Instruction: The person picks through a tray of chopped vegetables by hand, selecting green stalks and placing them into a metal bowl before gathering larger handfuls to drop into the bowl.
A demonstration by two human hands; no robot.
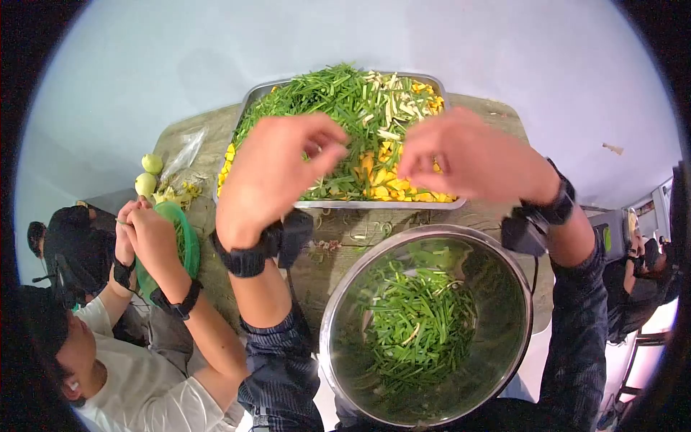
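My left hand and my right hand hover over a metal tray heaped with cut green stalks and yellow pieces. The left hand's fingertips are pinched together; whether a stalk is between them I cannot tell. The right hand's fingers curl downward just above the yellow pieces, and nothing shows in them. Both wrists carry black bands. Below the hands stands a round steel bowl holding cut green stalks.
A co-worker in a white shirt sits at the left, both hands at a green basket. Two pale green fruits and a clear plastic bag lie on the wooden table. Another person is at the right edge.
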